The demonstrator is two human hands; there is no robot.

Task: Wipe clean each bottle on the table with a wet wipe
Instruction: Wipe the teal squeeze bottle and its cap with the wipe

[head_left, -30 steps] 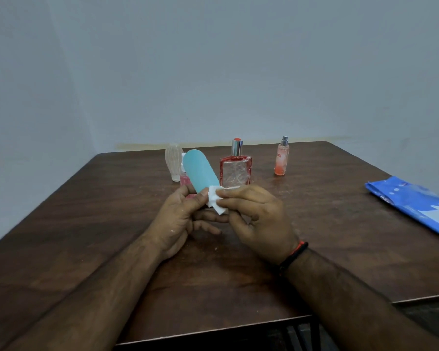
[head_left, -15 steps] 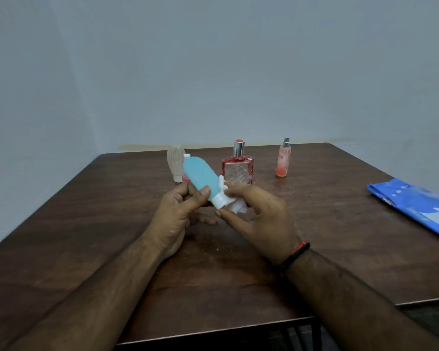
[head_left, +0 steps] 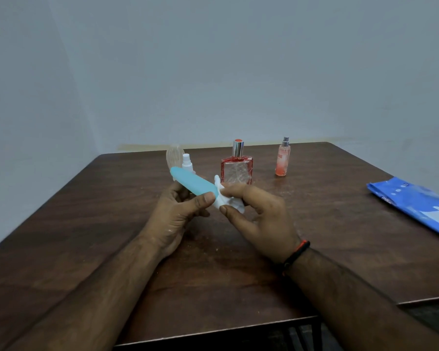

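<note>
- Left hand [head_left: 178, 214] grips tilted teal bottle [head_left: 193, 183] above desk [head_left: 112, 224].
- Right hand [head_left: 259, 219] pinches white wipe [head_left: 224, 201] against bottle's lower end.

Dim, even, bluish indoor light, apparently from above; no hard shadows, only soft darkening under both forearms at 6 o'clock. Faint sheen on the dark brown wooden table [head_left: 314, 224] toward 3 o'clock. Slightly soft and noisy throughout. Wide-angle stretching at the borders, strongest at 5 and 7 o'clock.
</note>
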